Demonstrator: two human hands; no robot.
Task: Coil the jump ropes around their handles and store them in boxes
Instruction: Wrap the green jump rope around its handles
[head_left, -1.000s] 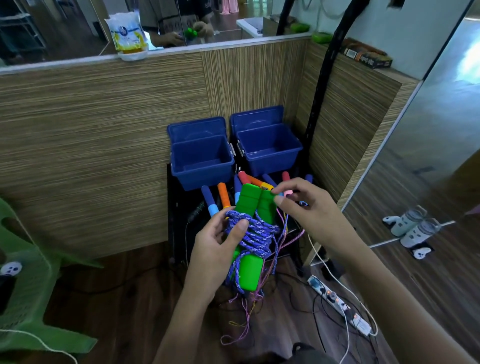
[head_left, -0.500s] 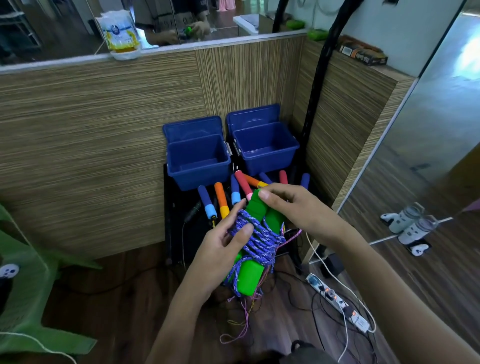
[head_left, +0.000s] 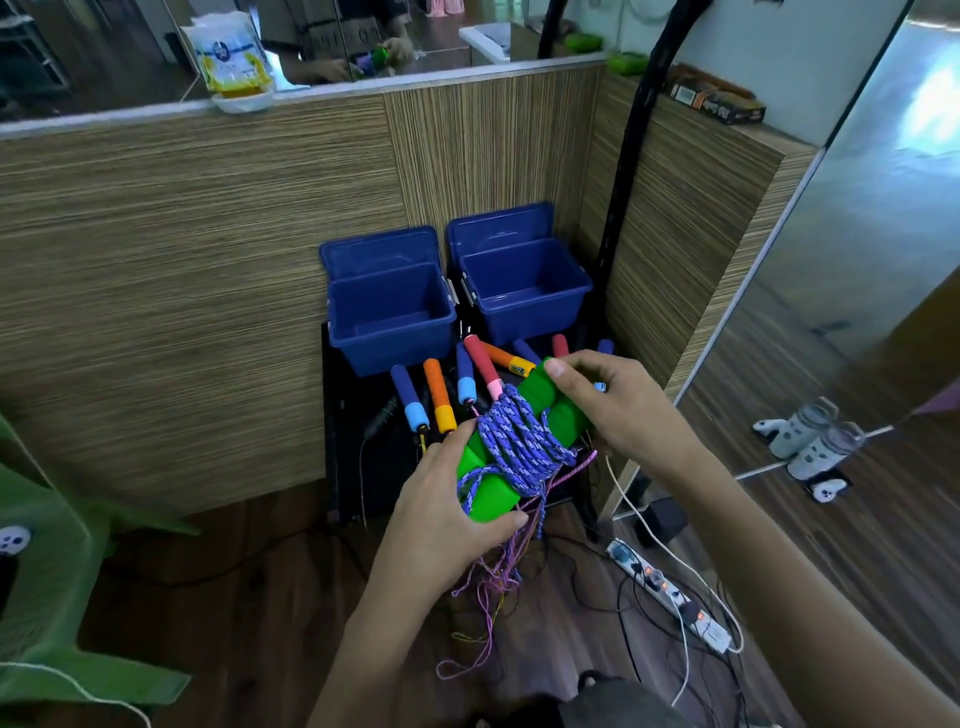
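At about 6 o'clock, nearest the camera, the left hand (head_left: 447, 512) grips the lower end of the pair of green handles (head_left: 488, 496), thumb curled under and fingers behind, while at 3 o'clock of it the right hand (head_left: 621, 410) pinches their upper end, thumb tip on top. The blue-and-white rope (head_left: 519, 441) is wound in many turns round the middle of the handles, with a few loose tails hanging below toward the floor. To do this step well, I judge the left grip should keep the two handles pressed side by side so the turns cannot slide off, and the last tail wants tucking under a turn before the bundle goes into a box. Counted: one coiled rope in hand, two green handles. Farther off, at 12 o'clock, the other handles (head_left: 436, 395) lie fanned on a dark stand; I count about eight foam grips, some partly hidden, their thin cords trailing down. Beyond them stand two blue boxes, the left box (head_left: 389, 312) and the right box (head_left: 524, 291), both open, lids tipped back, nothing visible inside
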